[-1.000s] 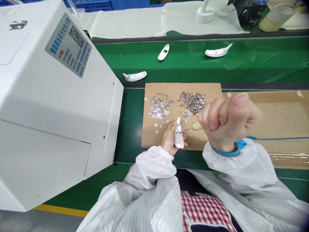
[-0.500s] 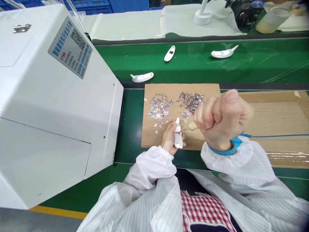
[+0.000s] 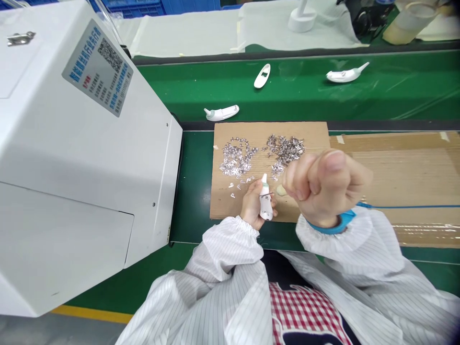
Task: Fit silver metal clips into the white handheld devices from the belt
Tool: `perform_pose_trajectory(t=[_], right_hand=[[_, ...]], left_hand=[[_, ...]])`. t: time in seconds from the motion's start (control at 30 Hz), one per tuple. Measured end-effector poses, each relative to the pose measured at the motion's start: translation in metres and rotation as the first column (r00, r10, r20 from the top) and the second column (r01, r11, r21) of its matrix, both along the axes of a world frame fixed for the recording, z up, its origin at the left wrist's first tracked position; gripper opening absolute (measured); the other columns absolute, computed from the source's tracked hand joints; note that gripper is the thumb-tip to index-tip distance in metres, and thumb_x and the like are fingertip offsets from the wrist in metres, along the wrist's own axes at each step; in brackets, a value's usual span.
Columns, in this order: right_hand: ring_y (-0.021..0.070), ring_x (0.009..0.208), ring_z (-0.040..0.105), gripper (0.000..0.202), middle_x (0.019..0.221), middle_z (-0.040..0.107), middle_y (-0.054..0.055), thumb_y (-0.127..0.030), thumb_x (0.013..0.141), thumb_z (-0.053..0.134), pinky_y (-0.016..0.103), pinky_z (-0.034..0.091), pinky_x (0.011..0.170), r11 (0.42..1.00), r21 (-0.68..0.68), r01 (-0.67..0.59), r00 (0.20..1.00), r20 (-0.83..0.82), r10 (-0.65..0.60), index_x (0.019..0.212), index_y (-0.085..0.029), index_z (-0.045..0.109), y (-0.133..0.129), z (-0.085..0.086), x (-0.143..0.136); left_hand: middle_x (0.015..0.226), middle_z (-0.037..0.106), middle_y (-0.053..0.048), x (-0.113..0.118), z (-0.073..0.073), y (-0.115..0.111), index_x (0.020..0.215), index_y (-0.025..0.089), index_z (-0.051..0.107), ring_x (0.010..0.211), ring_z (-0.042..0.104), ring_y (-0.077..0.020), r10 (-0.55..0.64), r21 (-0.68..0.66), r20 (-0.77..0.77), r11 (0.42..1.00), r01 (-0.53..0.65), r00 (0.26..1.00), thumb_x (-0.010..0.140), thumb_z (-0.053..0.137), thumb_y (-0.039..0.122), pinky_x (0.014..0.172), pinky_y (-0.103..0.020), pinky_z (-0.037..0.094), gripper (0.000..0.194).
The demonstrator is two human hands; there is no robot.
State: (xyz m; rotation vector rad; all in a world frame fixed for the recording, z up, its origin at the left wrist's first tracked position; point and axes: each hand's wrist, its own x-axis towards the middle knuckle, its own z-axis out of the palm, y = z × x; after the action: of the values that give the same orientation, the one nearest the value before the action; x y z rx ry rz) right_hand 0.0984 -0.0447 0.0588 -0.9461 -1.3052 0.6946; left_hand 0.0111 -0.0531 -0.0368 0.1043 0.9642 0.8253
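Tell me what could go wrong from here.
The thin-shafted tool in the right hand crosses the white piece held in the left hand; a slip might scratch the piece or jab a finger.

A pile of metal parts shows just beyond the right hand, so a wide swing could scatter it.

The blue cord from the blue wristband lies across cardboard and might snag.
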Motion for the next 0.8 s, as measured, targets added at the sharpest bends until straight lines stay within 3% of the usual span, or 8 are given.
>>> perform_pose_trajectory(t=[0.23,0.37,0.43,0.53,0.63,0.7,0.73,0.8], right_hand=[[0.0099,0.034,0.035,0.050,0.043,0.038,-0.004,-0.041,0.097,0.051,0.031,0.026,0.034,0.989,0.119,-0.093,0.994,-0.052,0.099,0.051,-0.025,0.040,-0.002,-0.012,-0.007],[0.0067,0.030,0.026,0.050,0.041,0.032,-0.007,-0.039,0.093,0.059,0.027,0.021,0.030,0.967,0.198,-0.158,0.955,-0.219,0.201,0.051,-0.023,0.038,0.008,-0.003,0.007],[0.0056,0.029,0.019,0.055,0.041,0.027,-0.007,-0.044,0.090,0.064,0.027,0.017,0.028,0.976,0.181,-0.117,0.934,-0.315,0.170,0.050,-0.022,0.033,0.014,0.008,0.026],[0.0075,0.032,0.021,0.053,0.044,0.027,-0.006,-0.044,0.089,0.063,0.030,0.017,0.030,0.991,0.074,0.114,0.937,-0.341,-0.082,0.049,-0.025,0.035,0.023,0.016,0.054],[0.0097,0.033,0.027,0.046,0.043,0.031,-0.006,-0.040,0.090,0.060,0.029,0.021,0.034,0.967,-0.045,0.251,0.948,-0.189,-0.255,0.051,-0.026,0.038,0.037,-0.002,0.068],[0.0110,0.039,0.040,0.039,0.045,0.045,-0.005,-0.037,0.090,0.060,0.029,0.032,0.042,0.948,-0.175,0.266,0.960,0.136,-0.244,0.055,-0.025,0.046,0.049,-0.022,0.070],[0.0126,0.046,0.050,0.032,0.052,0.056,-0.003,-0.035,0.088,0.063,0.029,0.038,0.049,0.935,-0.236,0.264,0.927,0.328,-0.179,0.060,-0.024,0.053,0.055,-0.033,0.069],[0.0171,0.066,0.064,0.013,0.073,0.072,0.002,-0.029,0.086,0.065,0.031,0.045,0.064,0.912,-0.320,0.256,0.780,0.625,0.000,0.075,-0.021,0.066,0.068,-0.051,0.066]], left_hand=[[0.059,0.050,0.006,0.009,-0.005,-0.004,0.104,0.022,0.050,0.040,0.049,-0.0081,0.134,-0.008,-0.058,0.991,-0.135,0.989,0.088,0.060,0.028,0.041,-0.017,0.038,0.019],[0.063,0.052,0.006,-0.002,0.006,-0.003,0.107,0.025,0.046,0.039,0.048,-0.0096,0.006,0.011,-0.032,1.000,-0.005,0.999,0.089,0.059,0.034,0.036,-0.018,0.038,0.024],[0.068,0.056,0.003,-0.016,0.016,0.010,0.108,0.025,0.046,0.042,0.051,-0.0112,-0.064,0.068,-0.018,0.996,0.065,0.998,0.090,0.057,0.034,0.034,-0.020,0.039,0.023],[0.071,0.058,-0.001,-0.039,0.034,0.065,0.106,0.020,0.052,0.048,0.055,-0.0118,-0.012,0.165,-0.046,0.986,0.020,0.999,0.094,0.051,0.029,0.038,-0.020,0.041,0.015],[0.070,0.057,-0.003,-0.059,0.042,0.159,0.111,0.019,0.056,0.059,0.059,-0.0141,0.258,0.261,-0.111,0.939,-0.222,0.960,0.096,0.048,0.029,0.050,-0.022,0.049,0.019],[0.077,0.059,-0.005,-0.068,0.041,0.228,0.121,0.020,0.055,0.072,0.063,-0.0158,0.404,0.280,-0.156,0.893,-0.351,0.902,0.097,0.050,0.030,0.064,-0.024,0.054,0.027],[0.084,0.061,-0.007,-0.072,0.040,0.258,0.127,0.021,0.053,0.080,0.064,-0.0163,0.434,0.298,-0.197,0.881,-0.368,0.879,0.098,0.049,0.028,0.071,-0.025,0.055,0.030],[0.104,0.063,-0.010,-0.080,0.035,0.305,0.138,0.020,0.046,0.098,0.063,-0.0177,0.426,0.382,-0.375,0.880,-0.281,0.823,0.100,0.045,0.032,0.080,-0.028,0.055,0.040]])
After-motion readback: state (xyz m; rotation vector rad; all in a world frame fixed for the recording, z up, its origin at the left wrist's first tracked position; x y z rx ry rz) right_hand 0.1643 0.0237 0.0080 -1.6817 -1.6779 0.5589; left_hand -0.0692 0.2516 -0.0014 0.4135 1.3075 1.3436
